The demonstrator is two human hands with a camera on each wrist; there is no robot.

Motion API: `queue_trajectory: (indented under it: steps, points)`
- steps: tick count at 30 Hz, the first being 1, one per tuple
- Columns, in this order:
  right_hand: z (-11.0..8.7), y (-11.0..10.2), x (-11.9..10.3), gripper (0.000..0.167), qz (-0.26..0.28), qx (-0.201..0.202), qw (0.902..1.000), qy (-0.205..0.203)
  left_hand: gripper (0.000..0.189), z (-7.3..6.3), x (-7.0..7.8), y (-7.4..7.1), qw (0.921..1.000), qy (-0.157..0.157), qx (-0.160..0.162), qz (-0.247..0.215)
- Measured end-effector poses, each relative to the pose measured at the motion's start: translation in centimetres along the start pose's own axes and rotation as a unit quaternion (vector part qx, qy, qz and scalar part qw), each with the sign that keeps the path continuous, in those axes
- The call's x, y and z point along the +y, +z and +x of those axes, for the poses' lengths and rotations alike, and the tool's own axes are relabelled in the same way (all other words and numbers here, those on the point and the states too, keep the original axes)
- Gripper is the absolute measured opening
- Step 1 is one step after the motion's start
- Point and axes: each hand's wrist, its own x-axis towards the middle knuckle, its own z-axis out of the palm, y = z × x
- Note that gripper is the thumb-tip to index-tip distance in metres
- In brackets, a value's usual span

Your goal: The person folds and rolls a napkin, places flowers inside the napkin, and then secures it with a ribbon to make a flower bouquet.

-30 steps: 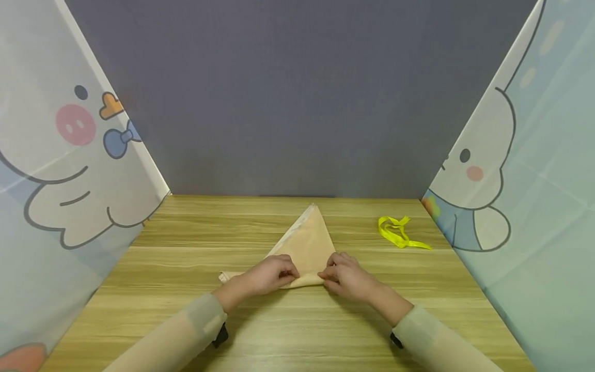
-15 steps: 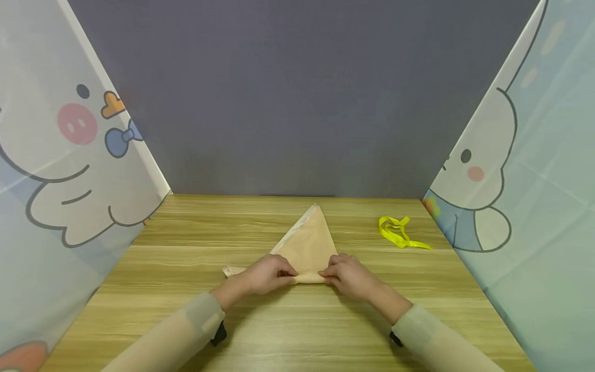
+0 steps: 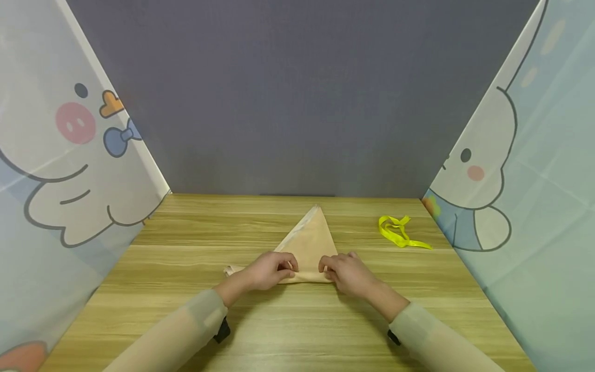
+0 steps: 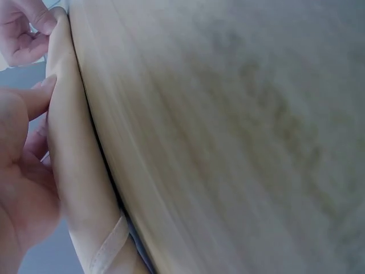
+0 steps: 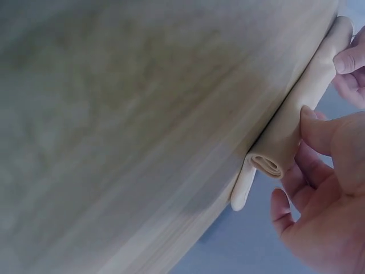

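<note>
A peach cloth [image 3: 309,247] lies on the table, its far part a triangle pointing away and its near edge rolled into a tube. My left hand [image 3: 271,270] grips the left part of the roll, thumb on the near side and fingers bent over it. On the right part, my right hand [image 3: 347,273] holds the roll in the same way. Spiral layers show at the end of the rolled cloth [image 5: 268,165] in the right wrist view. In the left wrist view, a pale hem strip crosses the rolled cloth [image 4: 77,154]. A loose cloth end sticks out past my left hand.
A yellow ribbon [image 3: 400,235] lies loosely looped at the right rear of the wood-grain table [image 3: 307,330]. A dark grey panel [image 3: 297,103] stands behind the table, and cartoon-printed sheets [image 3: 534,206] flank both sides.
The rolled edge has shifted slightly away from me. Fingers of both hands have lifted and re-bent over the roll, with wider gaps between thumbs and forefingers. The ribbon has stayed put.
</note>
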Motion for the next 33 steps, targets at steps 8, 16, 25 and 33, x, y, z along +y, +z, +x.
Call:
queue_trajectory:
  steps: [8, 16, 25, 33]
  points:
    - [-0.3, 0.0, 0.0, 0.005, -0.037, 0.016, 0.9990, -0.020, 0.011, 0.0, -0.3, 0.2, 0.9944, 0.051, 0.011, 0.092]
    - [-0.5, -0.1, -0.1, 0.010, -0.054, -0.007, 0.9984, -0.014, 0.014, 0.0, 0.1, 0.5, 0.9839, 0.092, 0.015, 0.153]
    - [-0.6, -0.3, 0.4, 0.012, -0.029, -0.008, 0.9983, -0.051, 0.007, 0.0, 0.5, 0.7, 0.9852, 0.109, 0.016, 0.131]
    - [0.3, -0.3, 0.5, 0.010, -0.009, 0.005, 0.9970, -0.077, 0.011, 0.3, 0.1, 0.6, 0.9997, -0.013, 0.010, -0.019]
